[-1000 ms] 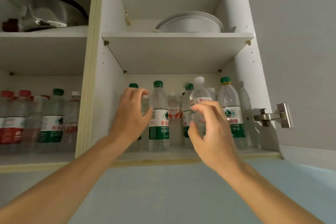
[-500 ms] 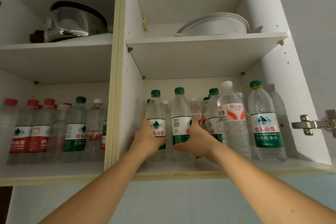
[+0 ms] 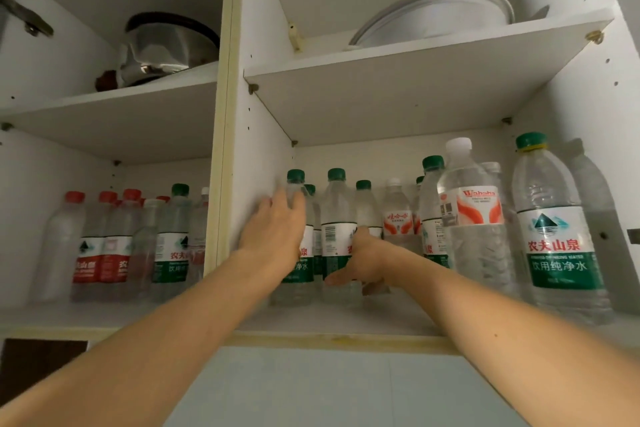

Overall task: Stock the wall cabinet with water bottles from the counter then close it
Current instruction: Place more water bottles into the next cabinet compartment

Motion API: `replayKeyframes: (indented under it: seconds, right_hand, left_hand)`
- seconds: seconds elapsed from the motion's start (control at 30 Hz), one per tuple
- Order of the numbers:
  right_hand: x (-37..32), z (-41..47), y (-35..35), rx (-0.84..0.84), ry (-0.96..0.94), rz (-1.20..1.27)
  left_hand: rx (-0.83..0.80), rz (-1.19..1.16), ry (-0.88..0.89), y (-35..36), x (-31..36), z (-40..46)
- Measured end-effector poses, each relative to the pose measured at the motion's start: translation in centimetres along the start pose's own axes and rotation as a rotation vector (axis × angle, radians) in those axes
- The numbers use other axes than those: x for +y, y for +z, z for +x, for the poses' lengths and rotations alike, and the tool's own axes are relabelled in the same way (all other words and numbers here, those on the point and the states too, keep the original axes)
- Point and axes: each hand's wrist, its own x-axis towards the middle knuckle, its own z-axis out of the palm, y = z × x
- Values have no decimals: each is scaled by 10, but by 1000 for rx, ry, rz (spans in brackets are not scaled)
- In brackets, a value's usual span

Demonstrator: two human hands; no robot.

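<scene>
Water bottles [image 3: 337, 236] stand upright on the lower shelf [image 3: 346, 322] of the wall cabinet. Nearest, the left hand [image 3: 277, 232], which gripped a green-capped bottle [image 3: 296, 239] half a second ago, now lies against it with straight fingers; the right hand [image 3: 363, 263] still curls round a neighbouring bottle, nudging both deeper.

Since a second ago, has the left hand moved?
Yes. The left hand went deeper and leftward, toward the cabinet divider, now resting against the leftmost green-capped bottle.

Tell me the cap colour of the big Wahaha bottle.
White cap, clearest in the head view.
</scene>
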Motion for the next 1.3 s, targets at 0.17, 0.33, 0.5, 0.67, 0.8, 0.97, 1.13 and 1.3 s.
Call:
replayKeyframes:
  seconds: [0.17, 0.33, 0.5, 0.67, 0.8, 0.97, 1.13, 1.3]
  right_hand:
    - [9, 5, 1, 4, -37, 30]
    - [15, 8, 5, 29, -79, 33]
    - [17, 10, 8, 24, -92, 55]
    - [8, 13, 15, 48, -99, 12]
    - [4, 17, 22, 39, -75, 43]
    - [6, 16, 22, 37, -69, 60]
    - [8, 16, 24, 78, -115, 34]
    - [7, 7, 23, 99, -173, -31]
  left_hand:
    - [-105, 453, 111, -13, -14, 26]
    - [-194, 570, 82, -2, -9, 29]
    - [-216, 544, 130, -2, -9, 31]
    - [-154, 546, 147, -4, -10, 29]
    - [-86, 604, 159, 1, -11, 18]
    - [-41, 608, 186, 6, -13, 11]
    - [-31, 624, 195, 7, -14, 11]
    - [53, 481, 185, 3, -13, 7]
